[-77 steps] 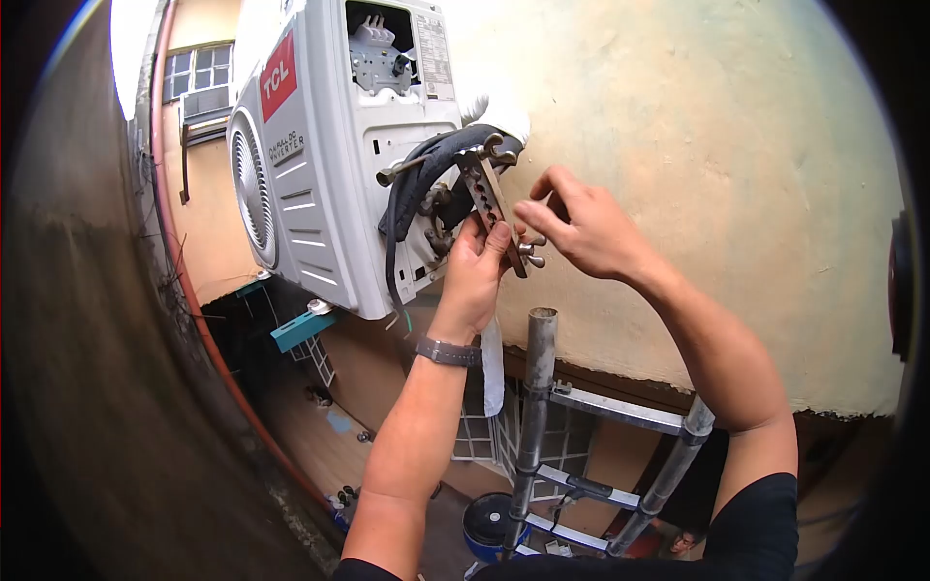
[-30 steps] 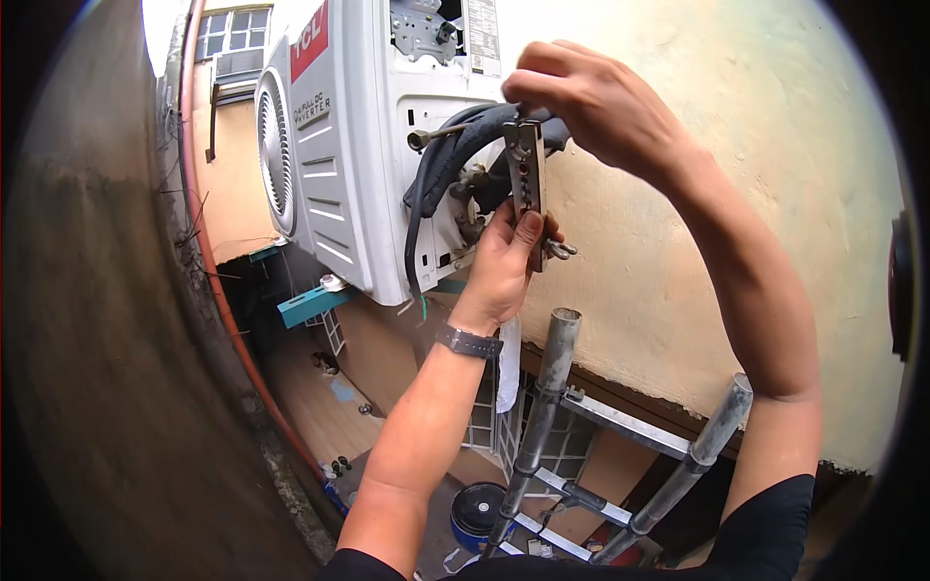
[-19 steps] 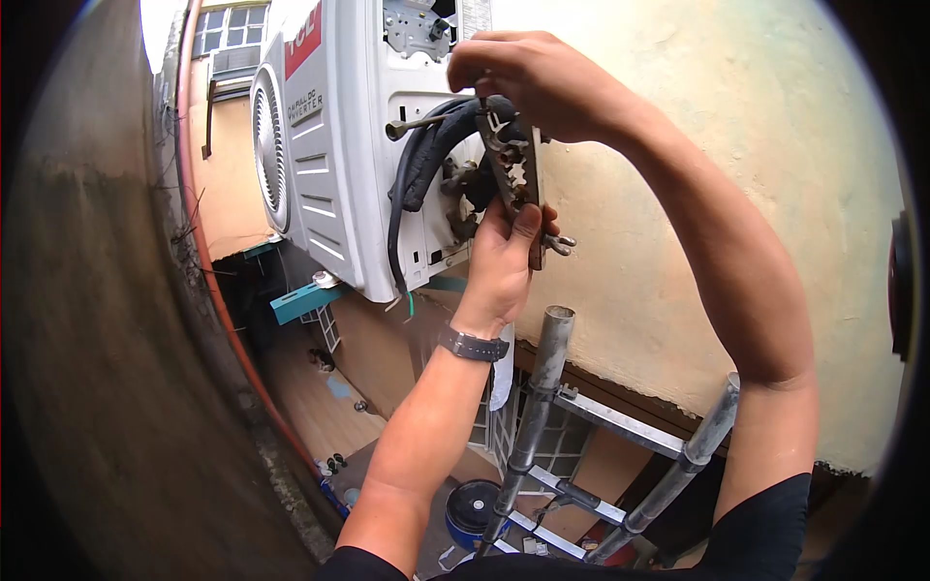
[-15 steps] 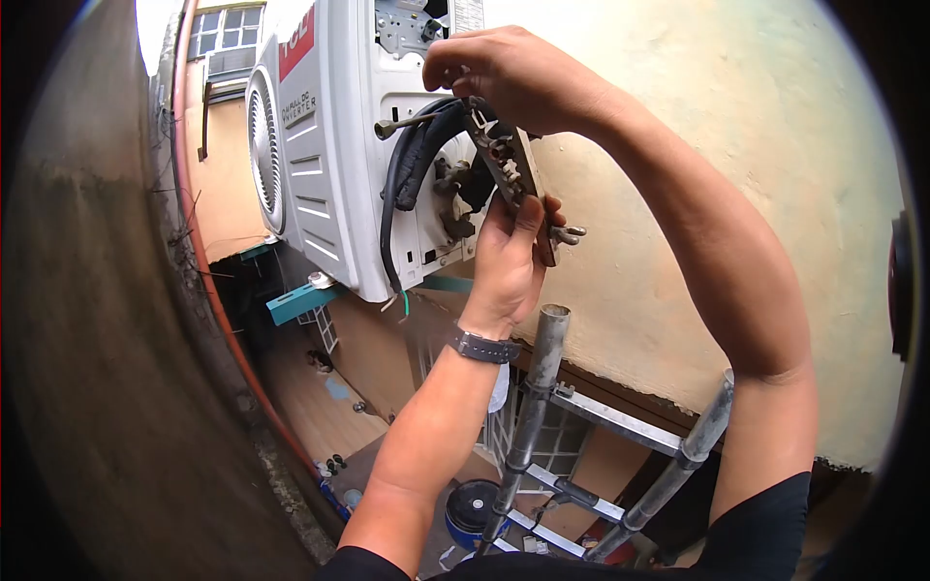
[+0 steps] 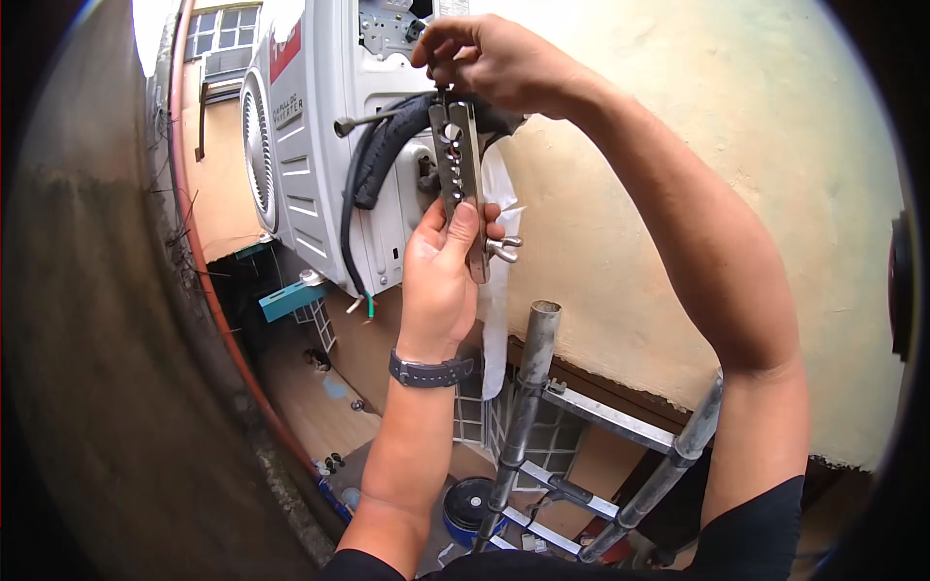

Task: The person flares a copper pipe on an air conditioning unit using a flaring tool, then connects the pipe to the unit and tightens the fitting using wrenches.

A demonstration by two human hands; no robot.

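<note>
My left hand [image 5: 450, 247] is wrapped round the lower part of a metal flaring bar [image 5: 469, 165], a two-part clamp with a row of holes and a wing nut at its lower right. The bar stands nearly upright, its halves slightly apart at the top. My right hand [image 5: 480, 60] is curled at the bar's upper end, fingers pinched on a small part there. Behind the bar, black insulated tubing [image 5: 392, 145] curves beside the white outdoor unit [image 5: 325, 174]. Another metal rod with a round end [image 5: 356, 124] sticks out by the tubing.
Below stands a metal ladder [image 5: 610, 416] against the beige wall [image 5: 639, 271]. A teal bracket [image 5: 291, 301] is under the unit. Far down are a blue drum with a black lid [image 5: 469, 502] and a window grille. An orange pipe [image 5: 199, 242] runs at the left.
Both hands and the bar have moved left across the tubing. The bar has turned from tilted to nearly upright, its row of holes now facing the camera. My right hand has come to its top end.
</note>
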